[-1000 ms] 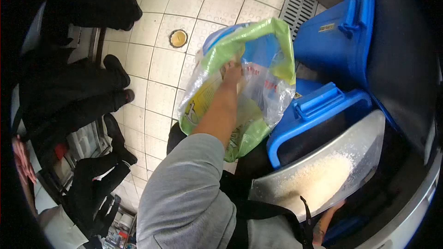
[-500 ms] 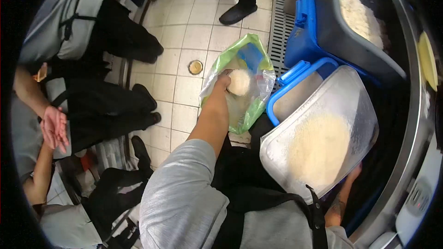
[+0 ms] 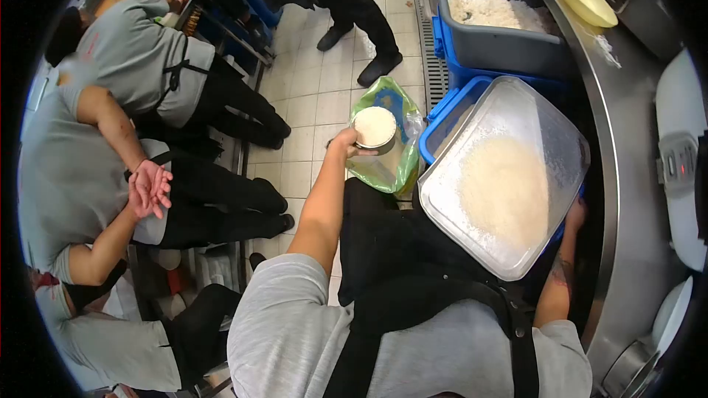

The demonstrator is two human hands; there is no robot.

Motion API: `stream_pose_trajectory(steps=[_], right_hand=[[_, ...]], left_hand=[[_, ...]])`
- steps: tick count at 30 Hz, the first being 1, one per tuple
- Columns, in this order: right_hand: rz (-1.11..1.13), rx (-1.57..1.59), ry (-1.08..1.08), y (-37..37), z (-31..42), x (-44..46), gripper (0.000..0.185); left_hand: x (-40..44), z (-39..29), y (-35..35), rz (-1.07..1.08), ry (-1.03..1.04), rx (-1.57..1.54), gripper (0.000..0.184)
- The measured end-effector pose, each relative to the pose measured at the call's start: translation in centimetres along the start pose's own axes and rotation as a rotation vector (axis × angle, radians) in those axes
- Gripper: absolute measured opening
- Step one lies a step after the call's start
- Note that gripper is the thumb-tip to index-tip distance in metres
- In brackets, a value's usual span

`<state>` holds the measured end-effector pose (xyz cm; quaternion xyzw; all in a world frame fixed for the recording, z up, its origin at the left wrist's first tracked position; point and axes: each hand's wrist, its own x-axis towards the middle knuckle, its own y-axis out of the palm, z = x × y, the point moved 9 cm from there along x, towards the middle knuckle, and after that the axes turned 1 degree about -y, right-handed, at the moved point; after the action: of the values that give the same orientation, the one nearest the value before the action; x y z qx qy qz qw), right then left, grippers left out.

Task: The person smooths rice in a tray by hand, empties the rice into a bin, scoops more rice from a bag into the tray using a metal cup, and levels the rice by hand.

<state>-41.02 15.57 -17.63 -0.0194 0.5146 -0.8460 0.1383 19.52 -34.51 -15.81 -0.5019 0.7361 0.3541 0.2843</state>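
A round cup full of white grains [image 3: 375, 126] is gripped in my left hand [image 3: 345, 144], above an open green and clear plastic bag [image 3: 407, 166]. Right of it a clear plastic container [image 3: 436, 206] lies tilted, holding a pile of pale grains [image 3: 504, 188]. My right hand [image 3: 575, 215] is at the container's right edge, its fingers partly hidden behind the rim. A blue-rimmed bin [image 3: 451, 114] stands partly under the container.
A grey tub [image 3: 483, 43] of white grains stands at the top right. Along the right runs a metal counter [image 3: 627, 155] with a yellow bowl [image 3: 586, 0]. Several people are at the left, one with hands [image 3: 150, 187] clasped behind the back. Another person [image 3: 354, 11] stands ahead.
My left hand has come up out of the bag with the filled cup. The view has tilted up, showing more of the people and the counter. The container is still held tilted.
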Motion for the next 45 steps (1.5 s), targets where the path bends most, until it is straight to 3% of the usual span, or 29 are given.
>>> stream_pose_trajectory(steps=[5,7,11,14,16,18,19,20,26,34,38,41,42,44,45], right_hand=[[0.005,-0.048,0.031,-0.8,2.3,-1.5,0.068],[-0.206,-0.031,-0.117,1.5,0.8,0.9,0.069],[-0.545,0.074,-0.334,-5.0,6.7,-4.7,0.067],[-0.631,0.156,-0.371,-7.8,8.8,-6.8,0.066],[-0.641,0.225,-0.366,-8.4,9.0,-7.3,0.065],[-0.65,0.269,-0.367,-8.8,9.1,-7.7,0.064],[-0.657,0.286,-0.368,-8.8,9.2,-7.8,0.063],[-0.66,0.302,-0.37,-8.9,9.2,-7.8,0.063],[-0.675,0.366,-0.381,-9.0,9.0,-7.7,0.06],[-0.653,0.302,-0.31,-8.8,9.3,-7.5,0.06],[-0.605,0.323,-0.344,-8.1,9.0,-6.9,0.063],[-0.519,0.248,-0.324,-7.2,8.7,-6.3,0.068],[-0.493,0.209,-0.317,-6.8,8.5,-6.1,0.07],[-0.408,0.099,-0.241,-5.8,7.9,-5.2,0.072],[-0.427,0.091,-0.246,-5.5,7.5,-4.8,0.071]], left_hand=[[-8.5,-5.3,4.7,0.006,0.083,0.101,0.067],[-11.7,-6.8,8.3,0.022,0.122,0.17,0.068],[-15.2,-7.2,16.8,0.166,0.222,0.326,0.073],[-19.3,-6.4,24.6,0.236,0.439,0.449,0.066],[-19.3,-5.5,27.6,0.165,0.592,0.373,0.071],[-19.3,-6.5,29.6,-0.077,1.125,0.818,0.073],[-20.4,-5.4,30.6,-0.146,1.166,0.907,0.077],[-21.4,-4.8,31.8,-0.118,1.347,0.863,0.078],[-25.0,-2.9,37.0,-0.023,1.695,0.857,0.08],[-27.7,-2.8,38.6,0.063,2.022,0.85,0.083],[-28.3,-3.5,37.4,0.034,2.083,0.752,0.079],[-26.3,-5.6,35.2,-0.124,1.832,0.625,0.075],[-24.8,-6.4,33.7,-0.099,1.689,0.481,0.075],[-19.8,-7.0,28.7,-0.209,1.214,0.159,0.075],[-14.6,-6.5,26.3,0.021,0.957,-0.181,0.072]])
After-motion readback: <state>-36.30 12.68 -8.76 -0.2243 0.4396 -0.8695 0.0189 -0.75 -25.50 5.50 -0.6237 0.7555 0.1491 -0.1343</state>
